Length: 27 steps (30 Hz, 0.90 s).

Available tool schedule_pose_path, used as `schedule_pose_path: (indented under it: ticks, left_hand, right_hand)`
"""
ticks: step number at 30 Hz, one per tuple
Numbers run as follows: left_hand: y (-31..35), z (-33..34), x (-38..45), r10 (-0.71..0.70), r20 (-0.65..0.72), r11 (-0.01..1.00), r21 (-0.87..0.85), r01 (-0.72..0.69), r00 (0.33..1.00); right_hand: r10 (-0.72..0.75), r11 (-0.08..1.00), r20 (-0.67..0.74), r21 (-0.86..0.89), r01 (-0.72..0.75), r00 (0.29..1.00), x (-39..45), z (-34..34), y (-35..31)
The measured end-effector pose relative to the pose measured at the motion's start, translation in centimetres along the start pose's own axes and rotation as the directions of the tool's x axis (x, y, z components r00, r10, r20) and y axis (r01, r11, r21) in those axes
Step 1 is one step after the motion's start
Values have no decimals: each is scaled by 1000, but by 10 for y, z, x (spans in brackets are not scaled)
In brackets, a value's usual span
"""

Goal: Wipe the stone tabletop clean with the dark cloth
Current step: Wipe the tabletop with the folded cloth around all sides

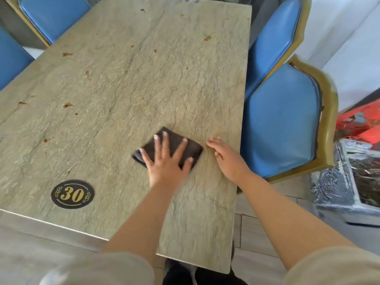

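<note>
The stone tabletop is beige with dark veins and carries several brown stains, mostly on its left and far parts. A folded dark cloth lies flat on its near right part. My left hand presses down on the cloth with straight, spread fingers. Just right of the cloth, my right hand rests flat on the bare stone, close to the table's right edge and apart from the cloth.
A round black sticker with a gold 30 sits near the front left edge. Blue padded chairs with gold frames stand along the right side and at the far left. A lined bin stands on the floor at right.
</note>
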<state>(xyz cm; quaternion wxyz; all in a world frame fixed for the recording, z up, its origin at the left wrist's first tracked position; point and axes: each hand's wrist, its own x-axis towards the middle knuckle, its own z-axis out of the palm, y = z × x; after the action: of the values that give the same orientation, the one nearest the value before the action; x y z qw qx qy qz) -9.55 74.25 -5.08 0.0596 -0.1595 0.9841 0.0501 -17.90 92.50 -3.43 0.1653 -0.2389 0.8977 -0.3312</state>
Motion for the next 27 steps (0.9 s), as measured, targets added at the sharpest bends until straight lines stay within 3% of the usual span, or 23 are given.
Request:
schedule_pose_path:
  ticks: [2,5,9,14,18,21,23,25,27]
  left_hand:
    - [-14,-10,24,-134,71,991,-20,136,988]
    - [-4,-14,23,-204,133,976,-55,212,970]
    - [59,8,-40,-103,39,993,-46,105,994]
    - [112,29,-98,-9,-54,1000,-29,8,999]
    - [105,16,-63,-231,-37,972,-58,228,972]
    - [103,2,-14,-442,58,891,-88,446,895]
    - [112,-1,3,-514,75,846,-122,519,855]
    - [135,5,-1,-488,29,864,-128,487,872]
    - [166,14,-19,-373,-63,923,-123,364,926]
  right_hand:
    - [-7,1000,34,9,7,999,0,-3,4]
    - [-30,999,126,15,28,992,3,-13,10]
    - [49,988,168,136,-73,984,17,-38,9]
    - [-1,1000,272,17,-4,962,31,-57,10]
    - [-95,982,332,-124,143,939,43,-60,15]
    - [-108,966,369,-181,186,923,64,-64,16]
    - [-98,955,382,-223,195,919,83,-68,16]
    - [-102,942,386,-258,214,917,104,-72,16]
    - [-122,915,390,-312,256,913,126,-74,16]
